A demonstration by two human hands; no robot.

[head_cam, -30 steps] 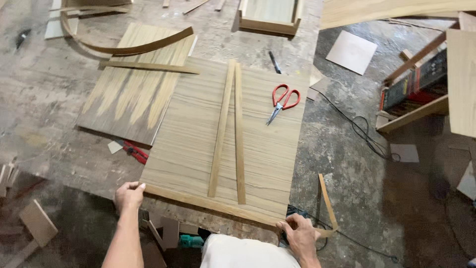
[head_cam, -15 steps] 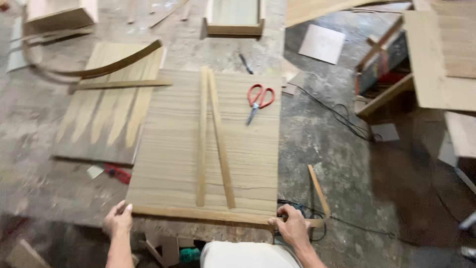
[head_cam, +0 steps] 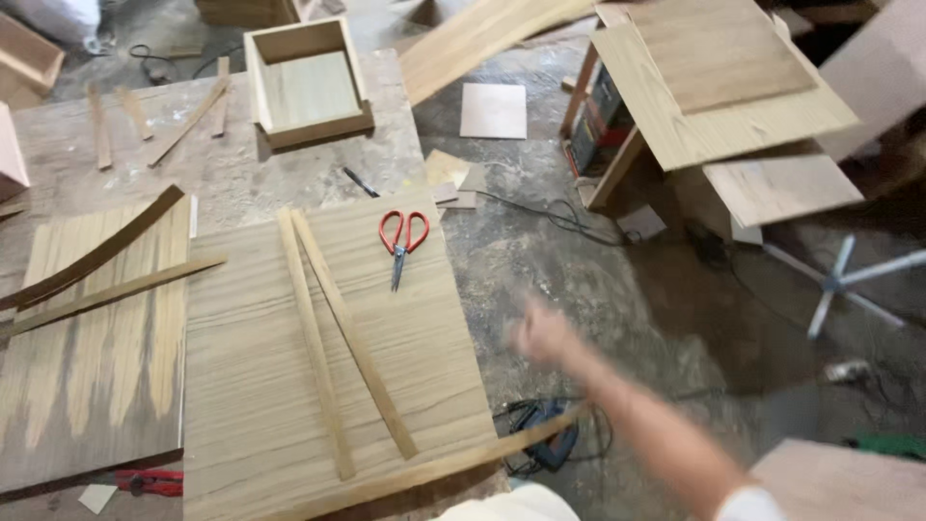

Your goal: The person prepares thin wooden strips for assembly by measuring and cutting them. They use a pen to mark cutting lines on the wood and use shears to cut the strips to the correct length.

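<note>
My right hand (head_cam: 543, 333) is stretched out to the right, past the table edge and above the concrete floor. It is blurred by motion, so its fingers are unclear, and I see nothing in it. My left hand is out of view. A large light veneer sheet (head_cam: 241, 386) lies on the table with two thin wood strips (head_cam: 318, 357) on it. A long strip (head_cam: 434, 468) runs along the sheet's near edge and passes under my forearm. Red-handled scissors (head_cam: 401, 239) rest at the sheet's far right corner.
A darker veneer sheet (head_cam: 87, 376) with curved strips (head_cam: 96, 253) lies at the left, a red cutter (head_cam: 145, 479) near it. An open wooden box (head_cam: 305, 85) stands at the back. On the floor are a blue power tool (head_cam: 540, 439), a cable and stacked boards (head_cam: 723, 96).
My right hand has left the strip at the sheet's near edge and swung out to the right. My left hand has dropped out of view. The camera has turned right.
</note>
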